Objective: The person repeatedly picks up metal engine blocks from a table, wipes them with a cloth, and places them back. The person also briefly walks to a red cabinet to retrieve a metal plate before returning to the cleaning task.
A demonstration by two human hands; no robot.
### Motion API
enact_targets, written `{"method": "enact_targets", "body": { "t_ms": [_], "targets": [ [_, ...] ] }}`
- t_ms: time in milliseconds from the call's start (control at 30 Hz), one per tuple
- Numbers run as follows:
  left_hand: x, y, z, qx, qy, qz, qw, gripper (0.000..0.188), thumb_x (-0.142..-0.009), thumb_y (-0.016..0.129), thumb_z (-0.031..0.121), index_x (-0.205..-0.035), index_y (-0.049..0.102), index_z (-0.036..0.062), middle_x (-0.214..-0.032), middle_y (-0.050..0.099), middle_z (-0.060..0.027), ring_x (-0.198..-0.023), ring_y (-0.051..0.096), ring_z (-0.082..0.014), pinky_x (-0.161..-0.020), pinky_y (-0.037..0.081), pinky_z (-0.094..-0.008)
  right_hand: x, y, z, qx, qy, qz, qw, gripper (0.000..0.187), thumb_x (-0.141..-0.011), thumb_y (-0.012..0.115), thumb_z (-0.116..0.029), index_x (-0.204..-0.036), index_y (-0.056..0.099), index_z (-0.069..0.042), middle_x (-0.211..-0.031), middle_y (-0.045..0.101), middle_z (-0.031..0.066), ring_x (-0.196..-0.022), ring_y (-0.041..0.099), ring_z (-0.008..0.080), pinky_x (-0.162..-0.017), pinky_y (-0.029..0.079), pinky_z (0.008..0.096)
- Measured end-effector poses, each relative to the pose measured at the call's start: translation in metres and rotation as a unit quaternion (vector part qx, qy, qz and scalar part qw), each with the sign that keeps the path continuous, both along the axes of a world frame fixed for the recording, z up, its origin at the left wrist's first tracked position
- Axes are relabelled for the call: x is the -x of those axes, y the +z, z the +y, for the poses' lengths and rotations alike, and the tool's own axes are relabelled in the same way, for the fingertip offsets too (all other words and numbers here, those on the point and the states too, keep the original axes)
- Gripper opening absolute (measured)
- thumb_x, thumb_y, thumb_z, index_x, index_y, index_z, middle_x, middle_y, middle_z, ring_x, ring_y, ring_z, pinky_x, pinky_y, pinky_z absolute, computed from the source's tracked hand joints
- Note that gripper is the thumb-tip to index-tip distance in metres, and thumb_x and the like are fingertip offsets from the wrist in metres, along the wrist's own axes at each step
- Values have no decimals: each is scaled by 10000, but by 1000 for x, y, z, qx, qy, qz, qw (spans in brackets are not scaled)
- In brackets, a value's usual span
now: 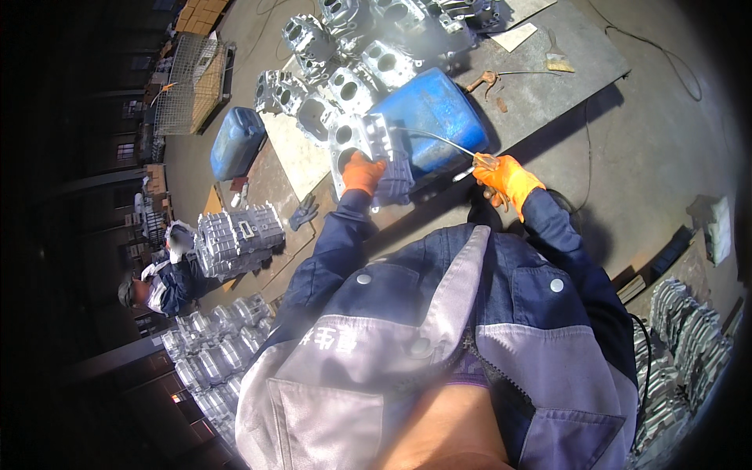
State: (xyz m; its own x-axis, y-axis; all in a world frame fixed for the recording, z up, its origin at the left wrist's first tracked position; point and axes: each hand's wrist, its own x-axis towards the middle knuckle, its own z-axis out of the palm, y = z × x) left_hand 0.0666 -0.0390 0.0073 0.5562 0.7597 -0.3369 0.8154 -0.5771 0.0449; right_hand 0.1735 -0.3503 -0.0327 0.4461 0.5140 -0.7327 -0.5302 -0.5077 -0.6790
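Head view, metal casting (398, 166) gripped under left hand (362, 174), right hand (507, 182) closed round long-tubed tool (454, 143)

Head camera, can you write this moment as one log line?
left hand: on metal part; right hand: holding tool with thin bent tube, tip near metal part, contact unclear; blue jug: beside metal part

strong light strikes the grey floor (666, 141), the room's left side dark.

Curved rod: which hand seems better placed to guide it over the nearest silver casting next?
Likely the right hand: it holds the curved rod, which points toward the casting. The left hand is on that casting, seemingly better placed to steady it.
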Motion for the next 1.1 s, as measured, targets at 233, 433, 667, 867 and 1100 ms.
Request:
{"method": "enact_targets", "body": {
  "t_ms": [233, 433, 667, 867, 1100],
  "targets": [
    [-2, 3, -3, 3, 10, 7, 1000, 662, -771, 746, 488, -1229, 583, 39, -1209, 664, -218, -1165, 621, -372, -984, 490, -420, -1, -7, -1, 33, -3, 30, 999, 313, -944, 612, -322, -1150, 639, -88, -838, 635, 48, -534, 599, 169, -383, 471, 316],
    [-1, 5, -5, 12, 17, 2, 1000, 662, -768, 745, 493, -1221, 582, 38, -1205, 664, -218, -1158, 624, -373, -980, 493, -420, 2, -23, 6, 39, 20, 48, 998, 357, -951, 587, -334, -1239, 605, -124, -877, 628, 47, -555, 593, 164, -385, 462, 308],
    [2, -2, 0, 5, 7, -6, 1000, 683, -765, 746, 504, -1235, 569, 41, -1210, 657, -227, -1152, 620, -391, -971, 495, -434, -12, -20, 17, -3, -39, 20, 999, 331, -939, 604, -312, -1223, 604, -142, -907, 625, 48, -569, 601, 179, -411, 486, 314],
    [3, -8, 4, 19, 7, -3, 1000, 688, -775, 730, 498, -1256, 554, 39, -1190, 662, -224, -1155, 616, -384, -975, 489, -434, -17, -23, 31, 15, 17, 24, 999, 352, -927, 613, -307, -1224, 588, -121, -945, 641, 54, -655, 654, 209, -468, 541, 352],
    [2, -2, 1, 21, 8, -8, 1000, 625, -775, 735, 485, -1199, 586, 51, -1182, 673, -203, -1144, 625, -372, -968, 495, -427, -11, -31, 29, 32, -21, -16, 999, 406, -885, 696, -360, -1209, 652, -120, -799, 683, 93, -493, 574, 202, -473, 472, 371]
  ]
}}
